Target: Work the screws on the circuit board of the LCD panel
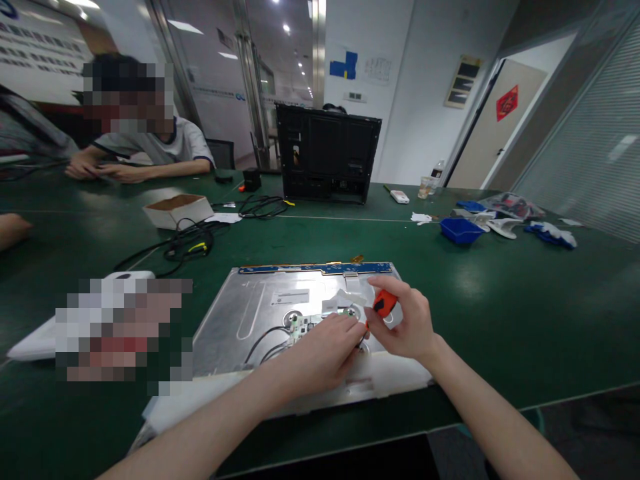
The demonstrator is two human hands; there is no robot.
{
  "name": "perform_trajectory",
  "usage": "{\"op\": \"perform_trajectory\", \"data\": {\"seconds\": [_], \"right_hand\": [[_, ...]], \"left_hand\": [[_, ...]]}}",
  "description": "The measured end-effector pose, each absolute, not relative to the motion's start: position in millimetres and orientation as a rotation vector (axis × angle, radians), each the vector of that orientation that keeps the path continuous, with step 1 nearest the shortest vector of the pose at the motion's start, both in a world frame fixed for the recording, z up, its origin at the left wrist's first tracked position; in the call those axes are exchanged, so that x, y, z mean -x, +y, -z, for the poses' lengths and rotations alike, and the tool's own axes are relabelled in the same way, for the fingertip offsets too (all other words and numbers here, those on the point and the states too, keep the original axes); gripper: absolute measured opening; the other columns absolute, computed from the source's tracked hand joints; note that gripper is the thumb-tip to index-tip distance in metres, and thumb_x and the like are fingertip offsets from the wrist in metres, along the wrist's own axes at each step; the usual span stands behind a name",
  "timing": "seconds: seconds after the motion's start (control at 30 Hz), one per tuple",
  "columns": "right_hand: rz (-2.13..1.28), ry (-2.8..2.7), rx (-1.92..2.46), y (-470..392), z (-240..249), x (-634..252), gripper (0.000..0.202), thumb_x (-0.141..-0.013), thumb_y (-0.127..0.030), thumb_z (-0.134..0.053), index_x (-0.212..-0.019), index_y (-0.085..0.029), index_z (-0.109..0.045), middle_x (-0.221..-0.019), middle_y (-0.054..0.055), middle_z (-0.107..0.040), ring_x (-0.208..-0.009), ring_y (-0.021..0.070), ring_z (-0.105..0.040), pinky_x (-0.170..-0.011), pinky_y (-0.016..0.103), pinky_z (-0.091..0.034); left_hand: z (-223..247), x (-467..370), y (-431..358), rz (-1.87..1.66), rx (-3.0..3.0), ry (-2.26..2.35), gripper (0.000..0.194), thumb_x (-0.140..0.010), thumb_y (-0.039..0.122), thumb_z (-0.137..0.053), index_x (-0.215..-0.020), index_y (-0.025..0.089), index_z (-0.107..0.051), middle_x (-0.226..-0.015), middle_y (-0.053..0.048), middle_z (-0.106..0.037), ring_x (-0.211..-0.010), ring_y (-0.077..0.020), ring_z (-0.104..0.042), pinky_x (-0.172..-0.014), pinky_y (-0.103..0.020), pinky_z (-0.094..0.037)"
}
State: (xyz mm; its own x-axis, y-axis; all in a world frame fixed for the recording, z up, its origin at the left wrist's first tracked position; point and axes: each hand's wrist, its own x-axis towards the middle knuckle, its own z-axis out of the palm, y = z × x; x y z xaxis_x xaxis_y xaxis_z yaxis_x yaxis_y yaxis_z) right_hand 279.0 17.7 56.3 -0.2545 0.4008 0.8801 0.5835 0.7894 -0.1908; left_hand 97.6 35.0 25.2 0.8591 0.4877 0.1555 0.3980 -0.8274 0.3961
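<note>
A metal display panel (225, 327) lies flat near the table's front edge, with a blue circuit strip (315, 269) along its far side. On the panel's middle is a small green-white circuit board (301, 325) with black cables running left. My right hand (407, 320) is closed around an orange-and-black screwdriver handle (385, 303) over the panel's right half. My left hand (333, 350) rests beside the board, its fingers drawn together near an orange tip and dark wire; what they hold, if anything, is hidden. White foam sheet (400, 373) covers the panel's near edge.
A black monitor housing (330, 157) stands behind. Coiled black cables (190, 243) and a white box (179, 212) sit back left. A blue tray (461, 231) and gloves (553, 235) lie right. A person (175, 147) sits across the table; another forearm shows left.
</note>
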Motion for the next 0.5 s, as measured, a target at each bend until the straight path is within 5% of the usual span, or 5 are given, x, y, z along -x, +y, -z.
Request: {"op": "perform_trajectory", "data": {"seconds": [0.5], "right_hand": [[0.074,-1.939,0.69,16.4,-59.7,-281.4,0.041,-0.086,-0.018,-0.045,-0.127,-0.02,-0.048,-0.073,-0.001,-0.061,-0.055,0.0145,-0.058,-0.049,0.026,-0.049]], "left_hand": [[-24.1,-97.5,36.7,-0.336,-2.714,0.639,0.018,-0.087,0.007,-0.051,-0.101,0.018,-0.054,-0.103,-0.01,-0.065,-0.094,-0.0258,-0.062,-0.086,-0.04,-0.048]]}}
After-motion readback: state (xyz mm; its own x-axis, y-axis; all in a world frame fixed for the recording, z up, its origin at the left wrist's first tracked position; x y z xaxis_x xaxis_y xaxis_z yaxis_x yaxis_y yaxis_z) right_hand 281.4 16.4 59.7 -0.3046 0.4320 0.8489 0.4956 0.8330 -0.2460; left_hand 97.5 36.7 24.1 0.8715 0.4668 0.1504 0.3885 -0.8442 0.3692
